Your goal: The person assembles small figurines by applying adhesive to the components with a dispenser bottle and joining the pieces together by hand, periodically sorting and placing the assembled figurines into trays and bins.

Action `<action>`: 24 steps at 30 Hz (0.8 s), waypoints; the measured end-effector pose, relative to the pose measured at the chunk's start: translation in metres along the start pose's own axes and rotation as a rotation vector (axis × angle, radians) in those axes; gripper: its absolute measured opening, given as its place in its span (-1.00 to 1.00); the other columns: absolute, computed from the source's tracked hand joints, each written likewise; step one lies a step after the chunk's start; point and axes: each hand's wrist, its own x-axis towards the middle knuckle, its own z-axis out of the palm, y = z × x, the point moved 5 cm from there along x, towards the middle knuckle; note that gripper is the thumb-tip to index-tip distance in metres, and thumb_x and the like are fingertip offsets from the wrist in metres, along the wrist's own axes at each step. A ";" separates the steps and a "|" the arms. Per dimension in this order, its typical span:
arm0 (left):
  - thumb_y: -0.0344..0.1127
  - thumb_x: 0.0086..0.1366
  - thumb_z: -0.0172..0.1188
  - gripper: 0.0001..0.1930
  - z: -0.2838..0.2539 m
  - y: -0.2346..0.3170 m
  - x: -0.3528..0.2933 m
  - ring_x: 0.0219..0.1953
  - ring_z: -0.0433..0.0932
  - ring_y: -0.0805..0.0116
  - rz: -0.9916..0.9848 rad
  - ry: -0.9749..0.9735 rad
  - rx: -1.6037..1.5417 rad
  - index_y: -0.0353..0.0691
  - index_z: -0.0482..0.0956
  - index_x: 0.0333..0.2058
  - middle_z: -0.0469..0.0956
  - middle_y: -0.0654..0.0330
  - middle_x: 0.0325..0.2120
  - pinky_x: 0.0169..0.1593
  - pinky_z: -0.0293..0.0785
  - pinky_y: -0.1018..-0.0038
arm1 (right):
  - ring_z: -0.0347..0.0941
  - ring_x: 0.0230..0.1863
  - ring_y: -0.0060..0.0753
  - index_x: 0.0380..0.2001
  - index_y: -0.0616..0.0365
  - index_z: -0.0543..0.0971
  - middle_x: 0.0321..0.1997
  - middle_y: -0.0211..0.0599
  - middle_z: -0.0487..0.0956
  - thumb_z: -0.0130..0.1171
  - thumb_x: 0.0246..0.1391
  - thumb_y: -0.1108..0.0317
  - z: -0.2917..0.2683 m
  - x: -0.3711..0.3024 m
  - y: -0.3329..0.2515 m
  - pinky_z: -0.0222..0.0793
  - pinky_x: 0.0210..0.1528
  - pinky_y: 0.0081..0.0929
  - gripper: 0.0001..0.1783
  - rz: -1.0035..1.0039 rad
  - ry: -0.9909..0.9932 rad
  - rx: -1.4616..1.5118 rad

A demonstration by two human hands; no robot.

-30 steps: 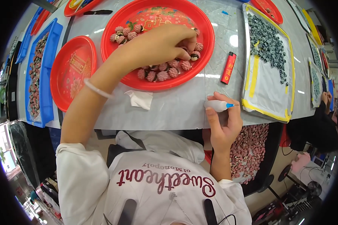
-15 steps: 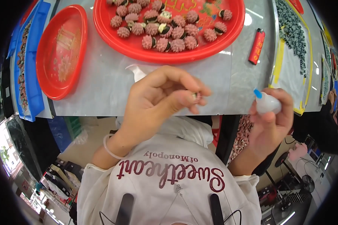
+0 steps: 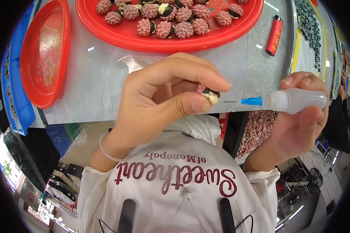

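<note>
Between the thumb and forefinger of my left hand is a small figurine, with pink, black and cream parts. My right hand grips a translucent white squeeze bottle lying sideways, its blue needle tip pointing left. The thin metal needle ends a short gap to the right of the figurine, apart from it. Ahead of both hands, a large red tray carries several spiky pink figurines with black and cream parts.
An oval red tray stands at left beside a blue bin of small pieces. A red lighter lies right of the large tray. Farther right, many dark green pieces lie on a yellow-edged tray. Pink pieces fill a container below the table edge.
The squeeze bottle has tipped from pointing up-left to lying level, its needle now near the figurine. My left hand has turned, showing the figurine's cream and black side.
</note>
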 end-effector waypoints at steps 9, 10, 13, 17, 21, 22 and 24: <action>-0.17 0.01 0.19 -0.63 0.000 -0.001 -0.002 -0.40 0.47 0.34 -0.066 0.044 0.012 -0.35 0.37 -0.33 0.43 0.03 -0.40 -0.39 0.45 0.57 | 0.30 -0.36 -0.25 -0.25 0.44 0.31 -0.38 0.03 0.38 0.05 -0.09 0.09 0.004 -0.007 -0.024 0.21 -0.35 -0.51 -0.46 -0.209 -0.214 -0.108; -0.17 0.01 0.19 -0.63 0.000 -0.001 -0.002 -0.40 0.47 0.34 -0.067 0.043 0.013 -0.35 0.37 -0.33 0.43 0.03 -0.40 -0.39 0.45 0.57 | 0.30 -0.36 -0.25 -0.25 0.44 0.31 -0.38 0.03 0.38 0.05 -0.09 0.09 0.003 -0.006 -0.029 0.21 -0.35 -0.51 -0.46 -0.208 -0.213 -0.107; -0.16 0.00 0.19 -0.62 0.001 -0.002 -0.002 -0.39 0.48 0.34 -0.022 0.039 0.002 -0.35 0.37 -0.33 0.43 0.01 -0.39 -0.42 0.46 0.62 | 0.26 -0.49 -0.37 -0.27 0.41 0.34 -0.42 0.14 0.46 0.06 -0.11 0.13 0.013 -0.006 -0.043 0.21 -0.41 -0.50 -0.50 -0.416 -0.332 -0.406; -0.18 0.00 0.20 -0.63 0.000 -0.001 -0.001 -0.39 0.48 0.33 -0.102 0.074 -0.064 -0.34 0.37 -0.33 0.42 0.01 -0.38 -0.42 0.46 0.60 | 0.29 -0.47 -0.31 -0.25 0.42 0.33 -0.40 0.12 0.43 0.06 -0.11 0.13 0.011 -0.008 -0.036 0.24 -0.39 -0.48 -0.48 -0.380 -0.331 -0.327; -0.21 0.02 0.19 -0.65 0.002 -0.002 0.000 -0.39 0.48 0.32 -0.096 0.054 -0.093 -0.34 0.36 -0.32 0.42 0.00 -0.38 -0.44 0.45 0.60 | 0.34 -0.41 -0.22 -0.23 0.45 0.29 -0.31 0.07 0.35 0.08 -0.11 0.14 -0.010 -0.019 -0.020 0.30 -0.35 -0.46 -0.46 -0.256 0.076 -0.084; -0.21 0.02 0.19 -0.65 0.003 -0.002 0.001 -0.39 0.48 0.32 -0.093 0.045 -0.092 -0.34 0.36 -0.32 0.42 0.00 -0.38 -0.44 0.45 0.60 | 0.36 -0.40 -0.20 -0.22 0.46 0.28 -0.29 0.06 0.33 0.08 -0.10 0.15 -0.016 -0.019 -0.018 0.32 -0.34 -0.45 -0.46 -0.225 0.181 -0.028; -0.21 0.02 0.19 -0.66 0.005 0.000 0.001 -0.41 0.48 0.33 -0.119 0.075 -0.082 -0.32 0.35 -0.34 0.41 0.00 -0.39 -0.46 0.44 0.62 | 0.36 -0.30 -0.23 -0.26 0.39 0.28 -0.28 -0.03 0.34 0.17 -0.17 0.32 -0.012 -0.006 -0.011 0.35 -0.29 -0.48 -0.54 -0.066 0.021 0.288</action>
